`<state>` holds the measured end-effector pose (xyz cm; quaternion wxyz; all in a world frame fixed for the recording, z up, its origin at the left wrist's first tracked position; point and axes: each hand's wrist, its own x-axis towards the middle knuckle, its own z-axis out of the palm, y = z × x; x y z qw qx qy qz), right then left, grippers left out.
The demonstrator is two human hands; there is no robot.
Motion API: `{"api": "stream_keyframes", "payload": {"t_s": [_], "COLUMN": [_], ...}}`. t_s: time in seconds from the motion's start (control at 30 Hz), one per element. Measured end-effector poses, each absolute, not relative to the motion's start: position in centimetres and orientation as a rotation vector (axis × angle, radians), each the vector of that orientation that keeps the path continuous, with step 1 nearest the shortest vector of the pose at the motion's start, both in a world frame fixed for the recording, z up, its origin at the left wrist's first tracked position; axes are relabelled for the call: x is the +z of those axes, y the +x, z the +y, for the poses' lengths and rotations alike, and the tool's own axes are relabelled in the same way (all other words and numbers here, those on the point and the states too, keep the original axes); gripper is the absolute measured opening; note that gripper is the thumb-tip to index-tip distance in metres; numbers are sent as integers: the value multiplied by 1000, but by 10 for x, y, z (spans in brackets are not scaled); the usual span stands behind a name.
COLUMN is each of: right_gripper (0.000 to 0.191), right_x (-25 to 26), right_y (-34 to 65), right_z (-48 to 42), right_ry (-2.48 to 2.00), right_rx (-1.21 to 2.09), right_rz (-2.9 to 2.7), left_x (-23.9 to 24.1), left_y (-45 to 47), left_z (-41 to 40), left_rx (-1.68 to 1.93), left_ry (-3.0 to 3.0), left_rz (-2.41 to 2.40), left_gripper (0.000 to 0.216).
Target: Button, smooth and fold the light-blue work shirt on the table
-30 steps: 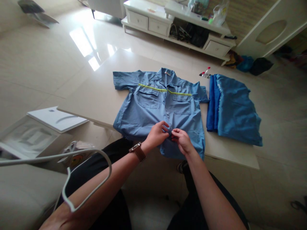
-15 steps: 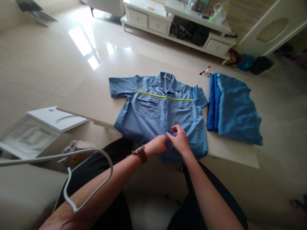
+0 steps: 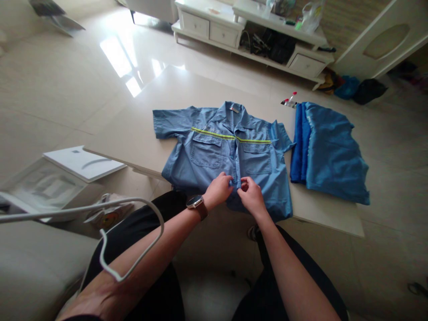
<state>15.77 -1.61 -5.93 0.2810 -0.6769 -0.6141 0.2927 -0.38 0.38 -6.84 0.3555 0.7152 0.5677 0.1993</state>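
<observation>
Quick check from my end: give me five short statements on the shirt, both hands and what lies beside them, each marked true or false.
1. Both hands, left hand and right hand, pinch the front placket of the blue work shirt. True.
2. The shirt lies face down. False: its chest pockets and yellow stripe face up.
3. A folded blue garment lies to the right of the shirt on the table. True.
4. The watch is on the right wrist. False: it is on the left wrist.
5. The white hanger lies on the shirt. False: it is off the table, at the left.
</observation>
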Motion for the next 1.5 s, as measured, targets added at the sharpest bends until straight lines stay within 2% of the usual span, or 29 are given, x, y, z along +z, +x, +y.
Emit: {"api": "stream_keyframes", "payload": {"t_s": [0.43,0.73,0.87,1.13,1.5], "right_gripper": [26,20,17,19,14], "right_x": [-55,-55,-53,-51,-46], "right_y": [157,156,157,160,157], "right_z": [-18,-16,-15,-15,-16], "right_ry": [-1800,-1676,-1605,-1558,-1586], "right_rx": [847,891,792,785,732], "right_rz": [-1623,-1668,-1687,-1687,-1644], "left_x": [-78,-64,-61,-60,-78], "left_y": [3,4,5,11,17], "left_z": [6,2,4,7,6], "left_rx": [579,593,671,763,984], "left_ry": [1805,1799,1675,1249,925], "left_rz": [1483,1467,1458,1430,1290], "left_gripper": [10,19,21,7,6]}}
